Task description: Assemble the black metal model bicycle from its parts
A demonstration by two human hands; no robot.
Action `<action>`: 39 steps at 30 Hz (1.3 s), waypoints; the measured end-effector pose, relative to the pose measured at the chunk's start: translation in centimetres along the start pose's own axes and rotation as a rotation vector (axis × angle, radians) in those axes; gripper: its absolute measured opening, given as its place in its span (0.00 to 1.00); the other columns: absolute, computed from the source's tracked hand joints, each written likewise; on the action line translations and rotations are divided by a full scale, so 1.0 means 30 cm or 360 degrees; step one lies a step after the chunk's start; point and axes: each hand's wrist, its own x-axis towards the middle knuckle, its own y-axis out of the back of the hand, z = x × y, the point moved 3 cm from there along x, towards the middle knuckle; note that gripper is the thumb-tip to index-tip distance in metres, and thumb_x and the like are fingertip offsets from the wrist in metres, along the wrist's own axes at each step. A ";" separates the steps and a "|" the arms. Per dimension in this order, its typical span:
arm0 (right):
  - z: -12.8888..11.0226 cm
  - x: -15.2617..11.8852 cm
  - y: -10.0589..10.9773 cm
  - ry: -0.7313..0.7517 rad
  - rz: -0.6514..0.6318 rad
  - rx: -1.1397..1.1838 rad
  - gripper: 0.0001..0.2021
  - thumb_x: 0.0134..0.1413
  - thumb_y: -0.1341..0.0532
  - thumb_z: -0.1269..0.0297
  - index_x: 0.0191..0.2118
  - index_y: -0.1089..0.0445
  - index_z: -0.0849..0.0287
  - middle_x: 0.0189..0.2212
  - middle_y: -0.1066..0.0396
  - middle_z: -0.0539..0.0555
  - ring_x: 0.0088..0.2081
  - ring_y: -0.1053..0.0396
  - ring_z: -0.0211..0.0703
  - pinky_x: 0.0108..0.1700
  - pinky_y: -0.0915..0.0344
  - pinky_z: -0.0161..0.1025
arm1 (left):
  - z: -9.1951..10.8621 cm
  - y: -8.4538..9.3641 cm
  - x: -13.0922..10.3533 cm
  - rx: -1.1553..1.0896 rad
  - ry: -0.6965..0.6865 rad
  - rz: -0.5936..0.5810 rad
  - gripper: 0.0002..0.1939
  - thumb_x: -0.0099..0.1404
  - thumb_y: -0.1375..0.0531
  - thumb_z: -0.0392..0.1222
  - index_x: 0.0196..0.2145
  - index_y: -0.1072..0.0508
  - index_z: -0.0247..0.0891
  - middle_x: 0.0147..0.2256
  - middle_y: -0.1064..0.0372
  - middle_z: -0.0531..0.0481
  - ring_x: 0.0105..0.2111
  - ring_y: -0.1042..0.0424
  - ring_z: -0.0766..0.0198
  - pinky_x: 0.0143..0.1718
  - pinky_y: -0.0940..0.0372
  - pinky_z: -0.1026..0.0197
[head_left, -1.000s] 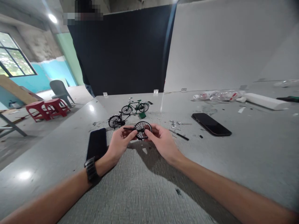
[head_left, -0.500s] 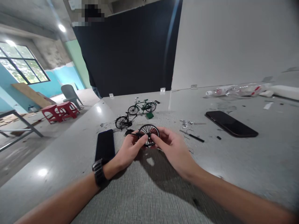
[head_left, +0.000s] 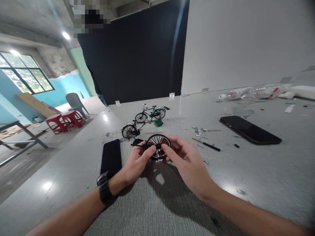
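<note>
A small black spoked wheel (head_left: 158, 146) is held upright above the grey table, with a dark part at its left side. My left hand (head_left: 139, 160) pinches it from the left, thumb near the hub. From the right, my right hand (head_left: 183, 155) grips it with the thumb close to the hub; its other fingers are partly hidden behind. Just beyond stand a black model bicycle part (head_left: 131, 130) with one wheel and a green model bicycle (head_left: 151, 113). Beside the latter lies a small green piece (head_left: 158, 122).
One phone (head_left: 111, 156) lies left of my left wrist, another phone (head_left: 249, 129) at the right. Between that one and my hands are a thin black tool (head_left: 211, 146) and small clear bits (head_left: 199, 130). A plastic bottle (head_left: 253, 92) lies at the back right.
The view has shifted slightly. Both hands still hold the wheel, which is tilted a little differently, and my right thumb sits slightly farther from the left one.
</note>
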 end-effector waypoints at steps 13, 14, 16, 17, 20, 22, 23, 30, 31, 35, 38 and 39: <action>0.009 -0.003 -0.002 -0.0028 0.0012 0.0066 0.13 0.58 0.36 0.55 0.44 0.27 0.55 0.37 0.26 0.54 0.36 0.28 0.42 0.34 0.26 0.38 | 0.005 0.008 0.007 0.0194 -0.0172 -0.0024 0.18 0.64 0.40 0.56 0.33 0.29 0.36 0.28 0.35 0.51 0.25 0.38 0.68 0.27 0.38 0.64; 0.012 -0.003 -0.002 -0.0035 0.0015 0.0070 0.13 0.58 0.36 0.54 0.45 0.27 0.55 0.38 0.26 0.54 0.37 0.28 0.42 0.35 0.26 0.38 | 0.004 0.010 0.008 0.0204 -0.0183 -0.0023 0.18 0.64 0.41 0.56 0.32 0.29 0.36 0.28 0.35 0.51 0.25 0.39 0.68 0.26 0.38 0.64; 0.018 -0.003 -0.003 -0.0047 0.0023 0.0075 0.14 0.58 0.37 0.54 0.47 0.28 0.54 0.39 0.26 0.55 0.37 0.28 0.43 0.36 0.26 0.40 | 0.005 0.012 0.008 0.0231 -0.0202 -0.0007 0.18 0.64 0.41 0.56 0.31 0.29 0.36 0.27 0.35 0.51 0.24 0.39 0.68 0.25 0.38 0.65; 0.021 -0.004 -0.003 -0.0048 0.0021 0.0073 0.15 0.59 0.37 0.54 0.48 0.29 0.53 0.40 0.27 0.54 0.37 0.28 0.43 0.37 0.26 0.41 | 0.005 0.013 0.009 0.0241 -0.0206 0.0009 0.18 0.64 0.41 0.56 0.31 0.29 0.36 0.27 0.35 0.51 0.24 0.39 0.68 0.25 0.39 0.65; 0.026 -0.007 -0.004 -0.0042 -0.0007 0.0017 0.18 0.60 0.39 0.55 0.54 0.33 0.50 0.42 0.28 0.53 0.40 0.29 0.44 0.41 0.27 0.43 | 0.004 0.017 0.011 0.0248 -0.0206 0.0078 0.18 0.64 0.41 0.56 0.30 0.29 0.37 0.26 0.36 0.52 0.23 0.40 0.68 0.23 0.39 0.65; 0.030 -0.010 -0.004 -0.0037 -0.0021 -0.0069 0.20 0.60 0.39 0.56 0.57 0.38 0.48 0.42 0.29 0.53 0.41 0.30 0.44 0.41 0.28 0.43 | 0.002 0.020 0.013 0.0248 -0.0208 0.0140 0.18 0.63 0.41 0.57 0.30 0.30 0.37 0.25 0.37 0.52 0.22 0.40 0.68 0.22 0.40 0.65; 0.032 -0.012 -0.003 -0.0033 -0.0017 -0.0119 0.21 0.60 0.39 0.57 0.58 0.39 0.47 0.41 0.30 0.52 0.40 0.31 0.44 0.40 0.29 0.43 | 0.001 0.021 0.015 0.0246 -0.0211 0.0170 0.18 0.63 0.40 0.57 0.30 0.30 0.37 0.24 0.38 0.53 0.22 0.40 0.68 0.22 0.40 0.65; 0.044 -0.009 -0.008 -0.0096 -0.0109 -0.0315 0.12 0.63 0.43 0.50 0.39 0.34 0.54 0.32 0.35 0.50 0.32 0.37 0.41 0.34 0.37 0.40 | -0.005 0.024 0.018 0.0243 -0.0220 0.0212 0.20 0.62 0.40 0.59 0.28 0.33 0.38 0.24 0.40 0.55 0.22 0.42 0.70 0.23 0.41 0.66; 0.044 -0.007 -0.009 -0.0088 -0.0134 -0.0322 0.13 0.64 0.44 0.50 0.37 0.34 0.54 0.32 0.35 0.50 0.32 0.37 0.41 0.34 0.38 0.40 | -0.006 0.024 0.017 0.0252 -0.0218 0.0208 0.20 0.63 0.40 0.58 0.28 0.34 0.38 0.24 0.41 0.55 0.22 0.43 0.70 0.23 0.41 0.66; 0.048 -0.004 -0.009 -0.0062 -0.0162 -0.0349 0.15 0.65 0.45 0.48 0.34 0.35 0.54 0.33 0.32 0.50 0.34 0.36 0.42 0.37 0.38 0.41 | -0.013 0.026 0.016 0.0261 -0.0182 0.0188 0.20 0.64 0.41 0.58 0.27 0.35 0.38 0.23 0.42 0.55 0.21 0.44 0.70 0.22 0.43 0.67; 0.052 -0.004 -0.006 -0.0075 -0.0168 -0.0342 0.16 0.64 0.44 0.48 0.32 0.37 0.54 0.34 0.31 0.51 0.34 0.35 0.42 0.36 0.39 0.40 | -0.017 0.027 0.018 0.0261 -0.0169 0.0187 0.20 0.63 0.41 0.58 0.27 0.35 0.38 0.22 0.42 0.56 0.21 0.44 0.70 0.21 0.44 0.67; 0.053 -0.004 -0.006 -0.0073 -0.0172 -0.0342 0.17 0.64 0.44 0.48 0.32 0.37 0.55 0.34 0.31 0.51 0.34 0.36 0.42 0.35 0.39 0.40 | -0.018 0.027 0.019 0.0261 -0.0172 0.0189 0.20 0.63 0.41 0.59 0.27 0.35 0.38 0.22 0.42 0.56 0.21 0.44 0.70 0.21 0.44 0.67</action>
